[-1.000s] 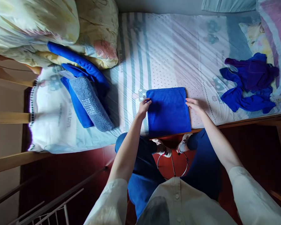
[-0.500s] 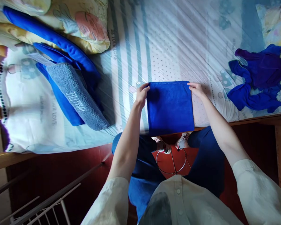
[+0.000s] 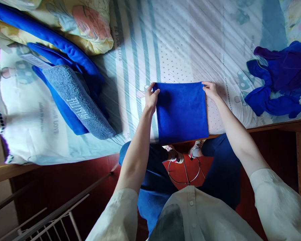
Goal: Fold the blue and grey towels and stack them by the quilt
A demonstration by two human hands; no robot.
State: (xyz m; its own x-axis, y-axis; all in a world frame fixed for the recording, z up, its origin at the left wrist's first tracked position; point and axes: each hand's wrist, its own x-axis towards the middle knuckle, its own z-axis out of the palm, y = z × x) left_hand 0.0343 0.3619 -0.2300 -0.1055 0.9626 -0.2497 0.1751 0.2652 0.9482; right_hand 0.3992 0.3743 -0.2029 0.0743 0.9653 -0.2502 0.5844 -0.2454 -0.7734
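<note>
A blue cloth (image 3: 182,113) with a stitched far edge is spread out at the bed's near edge, its lower part reaching the bed rim. My left hand (image 3: 152,95) pinches its far left corner between thumb and fingers. At the far right corner, my right hand (image 3: 209,90) grips the cloth the same way. The top edge is held straight between both hands. A dark shadow falls on the cloth near the left hand.
On the left lie a rolled grey-blue fleece towel (image 3: 75,100), blue fabric (image 3: 57,35) and a floral pillow (image 3: 90,26). Crumpled blue and purple cloths (image 3: 281,78) lie on the right of the bedsheet (image 3: 185,50). A metal rack (image 3: 55,221) stands at lower left.
Both hands have moved slightly away from me with the cloth's far edge, so more of the cloth's length shows. The view has shifted a little.
</note>
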